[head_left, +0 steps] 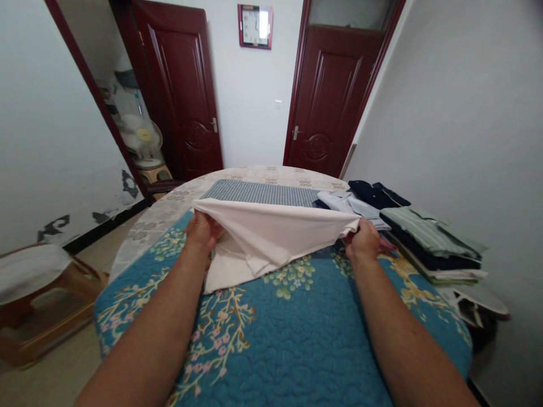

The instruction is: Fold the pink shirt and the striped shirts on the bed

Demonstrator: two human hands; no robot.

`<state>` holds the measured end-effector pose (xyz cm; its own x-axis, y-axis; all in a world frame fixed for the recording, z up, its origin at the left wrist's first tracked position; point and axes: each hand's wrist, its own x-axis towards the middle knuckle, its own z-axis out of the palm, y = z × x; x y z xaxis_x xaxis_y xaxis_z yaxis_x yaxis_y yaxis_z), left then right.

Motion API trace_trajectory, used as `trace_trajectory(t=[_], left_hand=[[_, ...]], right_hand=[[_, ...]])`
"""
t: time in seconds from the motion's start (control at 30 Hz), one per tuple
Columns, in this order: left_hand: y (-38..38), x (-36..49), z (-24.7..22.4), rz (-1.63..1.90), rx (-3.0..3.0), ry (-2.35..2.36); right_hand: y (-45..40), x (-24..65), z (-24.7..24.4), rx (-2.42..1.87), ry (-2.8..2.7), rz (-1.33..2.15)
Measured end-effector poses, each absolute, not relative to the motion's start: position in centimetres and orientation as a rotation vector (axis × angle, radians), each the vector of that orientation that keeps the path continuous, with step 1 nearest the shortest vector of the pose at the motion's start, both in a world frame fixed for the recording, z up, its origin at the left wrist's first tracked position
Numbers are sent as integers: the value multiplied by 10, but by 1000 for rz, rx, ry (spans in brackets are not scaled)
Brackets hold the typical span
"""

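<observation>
Both hands, left [202, 230] and right [363, 240], pinch white cloth [271, 234] taut; clock [255, 26] shows numerals, "10" readable.

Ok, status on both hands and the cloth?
Left hand and right hand gripping white cloth, stretched between them. Folded clothes off to the right, not in the way.
</observation>
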<state>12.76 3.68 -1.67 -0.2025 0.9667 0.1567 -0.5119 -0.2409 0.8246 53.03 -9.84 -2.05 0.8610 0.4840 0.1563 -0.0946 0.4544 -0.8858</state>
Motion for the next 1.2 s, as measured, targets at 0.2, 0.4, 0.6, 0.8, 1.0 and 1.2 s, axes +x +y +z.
trace_trajectory(t=[0.2,0.4,0.6,0.8,1.0,1.2], left_hand=[[33,124,-23,1680,1186,1072],[26,121,-14,1497,1766,1598],[31,116,-22,1523,1454,1677],[33,127,-18,1566,1058,1141],[22,131,-3,1471,882,502],[28,130,-20,1416,1175,558]], right_hand=[[-99,544,-13,-838,-276,586],[-101,542,-12,-815,-456,555],[-94,514,-35,-1127,-949,426],[-105,486,-47,-1365,-1788,91],[-106,453,-58,-1458,-2185,-17],[-94,469,-54,-1629,-1598,131]])
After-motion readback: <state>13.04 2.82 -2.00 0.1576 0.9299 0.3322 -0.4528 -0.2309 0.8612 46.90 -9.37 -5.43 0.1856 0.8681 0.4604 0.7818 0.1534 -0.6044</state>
